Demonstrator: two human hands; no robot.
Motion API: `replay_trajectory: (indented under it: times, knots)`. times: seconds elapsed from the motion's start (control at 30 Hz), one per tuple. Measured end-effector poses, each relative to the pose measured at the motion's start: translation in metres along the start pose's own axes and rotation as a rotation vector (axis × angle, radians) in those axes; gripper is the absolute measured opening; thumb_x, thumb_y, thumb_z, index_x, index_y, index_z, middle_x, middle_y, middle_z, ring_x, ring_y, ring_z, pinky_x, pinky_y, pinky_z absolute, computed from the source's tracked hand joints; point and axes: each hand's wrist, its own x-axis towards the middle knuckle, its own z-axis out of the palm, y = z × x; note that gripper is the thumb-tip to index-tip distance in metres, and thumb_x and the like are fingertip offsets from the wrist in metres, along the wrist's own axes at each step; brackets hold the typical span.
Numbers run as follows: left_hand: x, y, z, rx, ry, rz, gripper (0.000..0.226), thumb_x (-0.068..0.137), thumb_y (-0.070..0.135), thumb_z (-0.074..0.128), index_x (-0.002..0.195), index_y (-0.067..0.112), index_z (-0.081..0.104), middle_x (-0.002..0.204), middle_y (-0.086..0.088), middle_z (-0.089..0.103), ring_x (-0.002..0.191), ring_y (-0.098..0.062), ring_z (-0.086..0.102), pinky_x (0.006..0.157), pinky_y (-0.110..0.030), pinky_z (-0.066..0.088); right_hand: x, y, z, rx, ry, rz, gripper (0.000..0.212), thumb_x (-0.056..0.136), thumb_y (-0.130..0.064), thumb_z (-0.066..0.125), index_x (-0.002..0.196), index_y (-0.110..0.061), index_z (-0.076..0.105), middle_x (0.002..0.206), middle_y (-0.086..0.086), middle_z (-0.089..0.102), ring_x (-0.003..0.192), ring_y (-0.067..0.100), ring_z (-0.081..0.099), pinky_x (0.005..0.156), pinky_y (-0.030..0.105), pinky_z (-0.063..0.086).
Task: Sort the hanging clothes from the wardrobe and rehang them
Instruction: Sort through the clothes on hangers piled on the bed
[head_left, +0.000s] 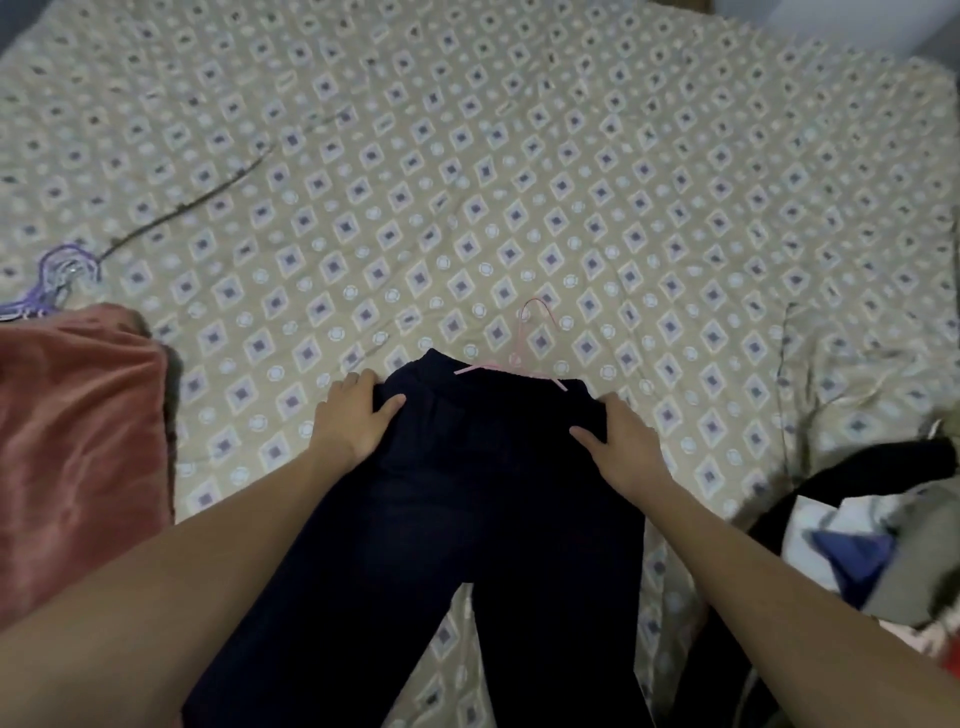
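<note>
Dark navy trousers (467, 519) lie flat on the patterned bedspread (467, 182), waistband pointing away from me, legs running toward the bottom edge. A pink hanger (530, 338) sits at the waistband, its hook on the bedspread and its bar partly tucked in the fabric. My left hand (353, 415) holds the left side of the waist, thumb on top and fingers wrapped over the edge. My right hand (621, 436) holds the right side the same way.
A rust-pink garment (72, 441) lies at the left edge of the bed. Several purple hangers (57, 280) are stacked just beyond it. A heap of black, white and blue clothes (857, 535) lies at the right. A thin dark cord (197, 197) crosses the bedspread.
</note>
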Motion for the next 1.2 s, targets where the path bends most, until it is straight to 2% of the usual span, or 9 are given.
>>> replay_trajectory:
  times: [0.1,0.3,0.5,0.67,0.8,0.93,1.03,1.2]
  knots:
    - [-0.023,0.010,-0.026,-0.115,0.028,0.066,0.029,0.102,0.050,0.056,0.095,0.021,0.054,0.092,0.004,0.061,0.086,-0.021,0.059,0.080,-0.045,0.052,-0.021,-0.017,-0.029,0.078,-0.012,-0.037,0.034,0.099,-0.050,0.063,0.109,-0.020,0.051,0.092,-0.001,0.065,0.082,0.020,0.064,0.077,0.045,0.055]
    - [-0.101,0.031,-0.089,-0.198,0.016,0.159,0.025,0.103,0.055,0.054,0.098,0.030,0.057,0.093,0.010,0.066,0.086,-0.012,0.063,0.078,-0.037,0.052,-0.088,-0.053,-0.092,0.101,0.019,-0.088,0.030,0.099,-0.048,0.065,0.102,-0.023,0.050,0.081,-0.001,0.067,0.071,0.017,0.064,0.067,0.047,0.056]
    - [-0.218,0.048,-0.129,-0.252,0.061,0.179,0.027,0.100,0.059,0.058,0.093,0.032,0.057,0.086,0.012,0.068,0.079,-0.006,0.064,0.076,-0.035,0.053,-0.195,-0.076,-0.127,0.105,0.037,-0.189,0.028,0.097,-0.046,0.068,0.102,-0.030,0.045,0.086,-0.010,0.066,0.075,0.010,0.063,0.071,0.043,0.055]
    - [-0.347,0.046,-0.137,-0.214,0.124,0.216,0.024,0.099,0.052,0.063,0.088,0.031,0.057,0.082,0.013,0.067,0.079,-0.005,0.063,0.074,-0.033,0.049,-0.308,-0.061,-0.136,0.162,0.012,-0.272,0.038,0.087,-0.055,0.073,0.108,-0.040,0.046,0.099,-0.020,0.068,0.091,0.003,0.065,0.080,0.035,0.053]
    - [-0.457,0.045,-0.129,-0.173,0.228,0.256,0.031,0.098,0.057,0.063,0.082,0.033,0.053,0.083,0.015,0.064,0.077,-0.007,0.061,0.068,-0.035,0.046,-0.396,-0.040,-0.145,0.169,0.042,-0.394,0.032,0.090,-0.059,0.071,0.109,-0.039,0.053,0.101,-0.024,0.066,0.094,-0.003,0.061,0.081,0.028,0.047]
    - [-0.561,0.050,-0.123,-0.191,0.329,0.242,0.045,0.092,0.073,0.056,0.083,0.029,0.054,0.080,0.010,0.062,0.075,-0.007,0.061,0.070,-0.043,0.050,-0.472,-0.034,-0.163,0.151,0.100,-0.475,0.032,0.090,-0.059,0.071,0.107,-0.036,0.056,0.100,-0.020,0.067,0.094,0.003,0.062,0.082,0.033,0.049]
    - [-0.628,0.051,-0.126,-0.205,0.422,0.209,0.048,0.090,0.073,0.059,0.079,0.027,0.052,0.078,0.011,0.060,0.073,-0.008,0.059,0.069,-0.040,0.048,-0.517,-0.043,-0.176,0.131,0.103,-0.531,0.034,0.089,-0.061,0.071,0.107,-0.037,0.056,0.097,-0.020,0.066,0.091,0.009,0.063,0.079,0.036,0.049]
    - [-0.705,0.036,-0.152,-0.191,0.605,0.133,0.054,0.091,0.071,0.062,0.073,0.023,0.045,0.071,0.004,0.053,0.070,-0.012,0.054,0.067,-0.045,0.046,-0.558,-0.080,-0.183,0.131,0.083,-0.632,0.037,0.085,-0.063,0.072,0.105,-0.036,0.056,0.094,-0.015,0.070,0.093,0.015,0.068,0.080,0.040,0.052]
